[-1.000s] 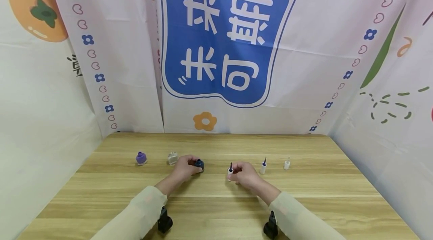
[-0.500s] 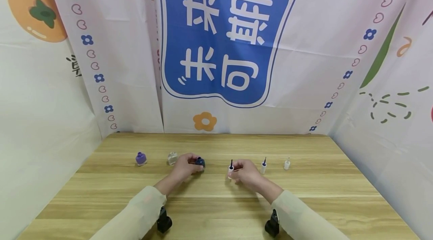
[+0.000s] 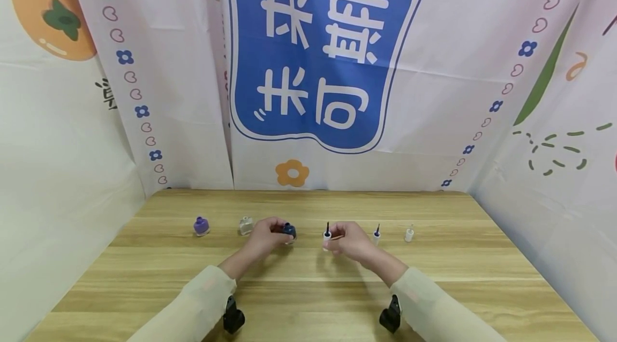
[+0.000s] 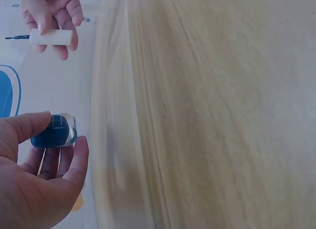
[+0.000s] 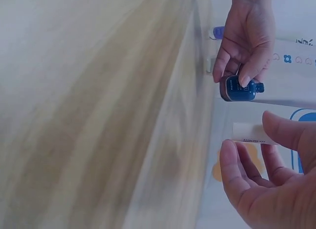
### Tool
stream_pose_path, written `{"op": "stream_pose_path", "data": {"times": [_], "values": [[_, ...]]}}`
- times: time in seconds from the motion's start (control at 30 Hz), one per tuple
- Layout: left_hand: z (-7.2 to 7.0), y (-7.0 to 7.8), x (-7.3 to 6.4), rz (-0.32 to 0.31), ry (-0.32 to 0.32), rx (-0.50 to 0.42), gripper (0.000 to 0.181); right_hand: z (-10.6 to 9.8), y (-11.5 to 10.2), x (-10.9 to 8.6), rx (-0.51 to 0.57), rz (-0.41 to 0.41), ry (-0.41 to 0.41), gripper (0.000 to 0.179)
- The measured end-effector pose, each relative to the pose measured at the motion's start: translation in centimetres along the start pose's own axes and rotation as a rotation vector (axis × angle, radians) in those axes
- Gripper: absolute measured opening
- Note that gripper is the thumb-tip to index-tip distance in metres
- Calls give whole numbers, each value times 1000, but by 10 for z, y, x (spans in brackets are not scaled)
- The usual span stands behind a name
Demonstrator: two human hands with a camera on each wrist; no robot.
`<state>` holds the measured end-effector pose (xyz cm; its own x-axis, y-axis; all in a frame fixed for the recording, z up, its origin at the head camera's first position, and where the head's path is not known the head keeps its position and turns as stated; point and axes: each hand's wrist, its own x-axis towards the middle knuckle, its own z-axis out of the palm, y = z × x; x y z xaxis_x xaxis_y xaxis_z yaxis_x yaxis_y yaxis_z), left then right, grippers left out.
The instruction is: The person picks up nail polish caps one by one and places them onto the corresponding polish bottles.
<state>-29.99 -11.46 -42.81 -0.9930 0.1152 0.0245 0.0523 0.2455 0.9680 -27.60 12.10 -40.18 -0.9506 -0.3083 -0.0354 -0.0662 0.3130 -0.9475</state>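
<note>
My left hand (image 3: 263, 237) pinches a small dark-blue nail polish bottle (image 5: 240, 88) between thumb and fingers, its bare neck pointing up. To the right, my right hand (image 3: 353, 244) grips a white nail polish cap (image 4: 51, 37) upright, its dark brush rising from the top. Bottle and cap are a short way apart, both held above the wooden table (image 3: 308, 288). In the right wrist view, my thumb covers part of the cap and the brush is hidden.
Left of my hands stand an uncapped purple nail polish bottle (image 3: 201, 226) and a clear one (image 3: 246, 225). Right of them, a white cap with a purple brush (image 3: 376, 236), partly behind my hand, and a white cap with a pale brush (image 3: 408, 234) stand brush-up. Printed cloth (image 3: 434, 117) hangs behind.
The left hand has moved slightly right and up with the dark-blue bottle. The right hand has risen a little with the white cap. The other bottles and caps stay put.
</note>
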Motion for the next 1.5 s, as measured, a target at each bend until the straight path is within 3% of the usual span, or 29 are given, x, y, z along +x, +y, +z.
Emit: {"op": "stream_pose_path", "data": {"times": [0.33, 0.63, 1.0, 1.27, 1.5], "values": [[3, 11, -8, 17, -25, -28, 24, -6, -17, -6, 12, -16, -64, 19], [4, 18, -17, 42, -84, -39, 25, -9, -18, -9, 18, -30, -114, 21], [11, 26, -31, 87, -125, 23, 25, -12, -24, -17, -50, -71, -97, 20], [15, 30, -43, 121, -179, -3, 28, -21, -25, -25, -110, -126, -81, 21], [16, 28, -44, 118, -200, -12, 24, -29, -28, -31, -177, -178, -55, 20]]}}
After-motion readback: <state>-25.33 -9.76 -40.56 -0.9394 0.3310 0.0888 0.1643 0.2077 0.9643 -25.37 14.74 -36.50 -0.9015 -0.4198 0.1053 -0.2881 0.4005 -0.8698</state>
